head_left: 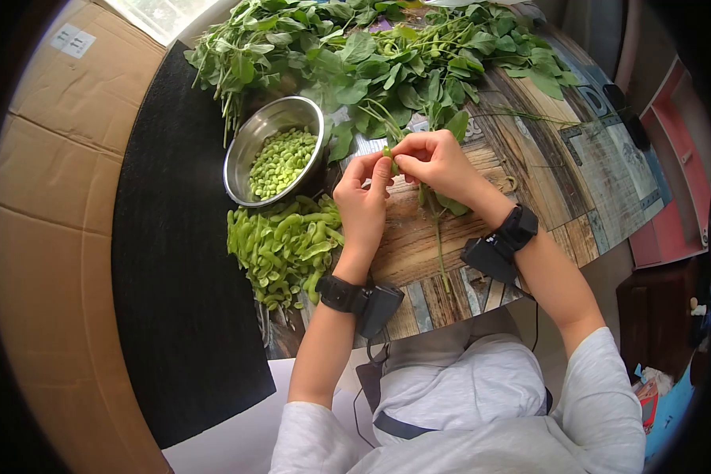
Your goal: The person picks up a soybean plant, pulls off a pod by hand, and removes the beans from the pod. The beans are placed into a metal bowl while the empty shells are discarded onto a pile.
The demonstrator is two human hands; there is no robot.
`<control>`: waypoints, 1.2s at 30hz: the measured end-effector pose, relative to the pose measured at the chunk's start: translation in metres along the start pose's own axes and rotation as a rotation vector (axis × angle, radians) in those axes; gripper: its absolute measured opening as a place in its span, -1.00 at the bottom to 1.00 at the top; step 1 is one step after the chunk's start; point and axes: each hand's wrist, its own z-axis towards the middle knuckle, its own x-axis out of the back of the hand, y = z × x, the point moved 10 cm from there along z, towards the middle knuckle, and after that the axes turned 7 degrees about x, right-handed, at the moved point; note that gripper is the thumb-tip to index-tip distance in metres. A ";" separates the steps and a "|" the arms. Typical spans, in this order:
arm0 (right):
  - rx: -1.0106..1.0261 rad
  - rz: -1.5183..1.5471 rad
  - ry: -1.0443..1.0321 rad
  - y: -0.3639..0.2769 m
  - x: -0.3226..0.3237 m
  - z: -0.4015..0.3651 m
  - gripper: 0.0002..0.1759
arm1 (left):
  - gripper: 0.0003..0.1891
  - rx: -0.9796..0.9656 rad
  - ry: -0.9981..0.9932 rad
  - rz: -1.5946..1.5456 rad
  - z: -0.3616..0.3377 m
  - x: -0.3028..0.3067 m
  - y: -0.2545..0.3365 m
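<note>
A green bean pod [388, 153] is pinched between my two hands, above the wood-patterned table. The fingers of my left hand [361, 187] close on its left side. From the right, my right hand [434, 164] grips it with thumb and forefinger. Left of my hands stands a metal bowl [233, 168] holding shelled green beans [281, 162]. In front of the bowl lies a heap of pods [286, 246], several of which look split and flattened. A thin green stem [437, 237] with a few leaves lies beneath my right hand.
Leafy bean plants [371, 59] spread along the table's far side. A black board [182, 261] and a cardboard box [59, 174] flank the left. My wrists wear black devices [494, 253] with cables. A pink drawer unit [675, 174] stands at the right.
</note>
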 end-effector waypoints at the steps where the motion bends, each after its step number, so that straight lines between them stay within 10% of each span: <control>1: 0.022 -0.044 0.009 -0.002 0.002 0.000 -0.83 | -0.78 0.009 0.018 0.034 0.000 0.001 0.000; 26: 0.436 -0.561 0.047 -0.043 -0.002 -0.005 -0.84 | -0.84 -0.098 0.082 0.246 -0.005 0.001 0.015; 36: 0.217 -0.347 0.088 -0.022 0.006 -0.001 -0.83 | -0.82 -0.118 0.081 0.302 -0.005 -0.001 0.017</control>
